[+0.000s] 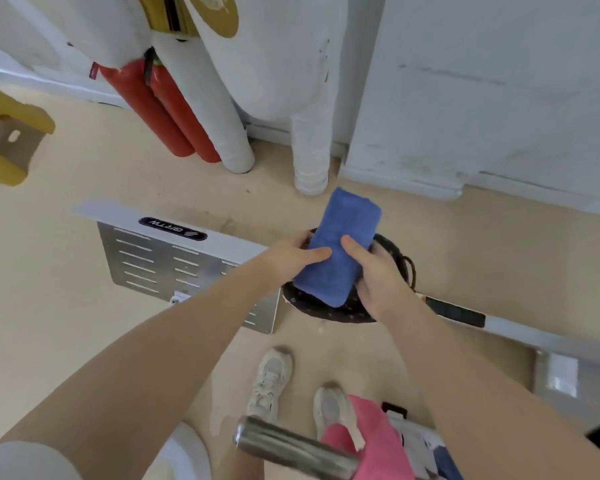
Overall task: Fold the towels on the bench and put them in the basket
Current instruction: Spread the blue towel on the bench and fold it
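A folded blue towel (pixel 340 244) is held between both my hands just above a dark round basket (pixel 312 308) on the floor. My left hand (pixel 288 259) grips the towel's left edge, thumb lying across its top. My right hand (pixel 378 275) grips the right edge, thumb on top and fingers underneath. The towel's far end tilts up past the basket's back rim. A pink towel (pixel 374 441) hangs over a metal bar (pixel 291 445) at the bottom of the view, with more cloth beside it.
A perforated metal plate (pixel 174 261) lies on the floor left of the basket. A white rail (pixel 520 332) runs to the right. Red and white rolls (pixel 187 109) lean on the wall behind. A yellow stool (pixel 11 133) stands far left. My shoes (pixel 271 379) are below the basket.
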A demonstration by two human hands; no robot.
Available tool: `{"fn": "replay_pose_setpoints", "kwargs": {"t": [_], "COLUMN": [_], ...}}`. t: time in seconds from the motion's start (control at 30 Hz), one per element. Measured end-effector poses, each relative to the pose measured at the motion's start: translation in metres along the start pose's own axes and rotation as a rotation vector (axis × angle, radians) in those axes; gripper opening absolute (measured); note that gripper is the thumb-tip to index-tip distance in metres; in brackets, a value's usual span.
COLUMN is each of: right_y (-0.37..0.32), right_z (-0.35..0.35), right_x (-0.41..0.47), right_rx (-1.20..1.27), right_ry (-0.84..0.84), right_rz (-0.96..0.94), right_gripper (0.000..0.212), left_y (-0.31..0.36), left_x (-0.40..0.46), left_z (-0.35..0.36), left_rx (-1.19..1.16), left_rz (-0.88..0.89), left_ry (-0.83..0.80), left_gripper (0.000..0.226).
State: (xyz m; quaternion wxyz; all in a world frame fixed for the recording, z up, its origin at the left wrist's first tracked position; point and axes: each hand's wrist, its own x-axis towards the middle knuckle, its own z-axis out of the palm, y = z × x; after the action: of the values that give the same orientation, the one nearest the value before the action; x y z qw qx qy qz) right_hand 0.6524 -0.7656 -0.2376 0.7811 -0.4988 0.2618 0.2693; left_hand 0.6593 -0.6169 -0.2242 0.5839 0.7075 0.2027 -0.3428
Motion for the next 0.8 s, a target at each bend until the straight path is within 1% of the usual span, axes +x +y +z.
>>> {"fn": "replay_pose_setpoints", "kwargs": {"t": [0.07, 0.1, 0.13, 0.2, 0.23, 0.3, 0.33, 0.37, 0.4, 0.47, 0.5, 0.6, 0.67, 0.73, 0.8], "right_y": [0.042, 0.06, 0.078, 0.108, 0.121, 0.143, 0.151, 0.157, 0.163, 0.171, 0.174, 0.182, 0.187, 0.192, 0.195], "right_z": [-0.002, -0.001, 0.0, -0.001, -0.003, -0.01, -0.014, -0.018, -0.023, -0.03, -0.032, -0.033, -0.035, -0.036, -0.036], "right_x": [0.039, 0.055, 0.072, 0.1, 0.113, 0.137, 0.147, 0.157, 0.165, 0.178, 0.182, 0.194, 0.202, 0.208, 0.211], "right_rx": [-0.13, -0.182, -0.221, -0.265, -0.273, -0.328, -0.366, -0.389, -0.397, -0.428, -0.459, -0.562, -0.63, -0.703, -0.879], "right_ry": [0.129, 0.175, 0.205, 0.237, 0.263, 0.319, 0.333, 0.341, 0.341, 0.336, 0.33, 0.33, 0.359, 0.418, 0.448], "right_rz": [0.074, 0.09, 0.106, 0.139, 0.152, 0.174, 0.181, 0.18, 0.177, 0.186, 0.189, 0.183, 0.186, 0.228, 0.249], "right_gripper": [0.042, 0.042, 0.043, 0.042, 0.043, 0.049, 0.051, 0.052, 0.053, 0.054, 0.054, 0.05, 0.049, 0.052, 0.055], "left_y": [-0.042, -0.06, -0.078, -0.109, -0.122, -0.141, -0.148, -0.153, -0.158, -0.166, -0.17, -0.177, -0.179, -0.179, -0.179], "left_x": [0.041, 0.057, 0.071, 0.095, 0.105, 0.12, 0.125, 0.129, 0.134, 0.141, 0.143, 0.146, 0.147, 0.146, 0.146], "left_z": [-0.001, -0.002, -0.005, -0.012, -0.017, -0.024, -0.026, -0.027, -0.027, -0.025, -0.023, -0.024, -0.026, -0.027, -0.028], "left_rx": [-0.103, -0.102, -0.06, 0.148, 0.277, 0.478, 0.506, 0.474, 0.388, 0.264, 0.278, 0.262, 0.258, 0.267, 0.262], "left_rz": [-0.066, -0.086, -0.092, -0.056, -0.008, 0.118, 0.156, 0.153, 0.13, 0.076, 0.075, 0.085, 0.09, 0.105, 0.105], "left_ry": [0.009, 0.023, 0.042, 0.107, 0.16, 0.321, 0.399, 0.434, 0.431, 0.349, 0.323, 0.336, 0.336, 0.334, 0.332], "left_gripper": [0.049, 0.045, 0.038, 0.026, 0.026, 0.039, 0.045, 0.05, 0.053, 0.055, 0.055, 0.051, 0.049, 0.047, 0.044]}}
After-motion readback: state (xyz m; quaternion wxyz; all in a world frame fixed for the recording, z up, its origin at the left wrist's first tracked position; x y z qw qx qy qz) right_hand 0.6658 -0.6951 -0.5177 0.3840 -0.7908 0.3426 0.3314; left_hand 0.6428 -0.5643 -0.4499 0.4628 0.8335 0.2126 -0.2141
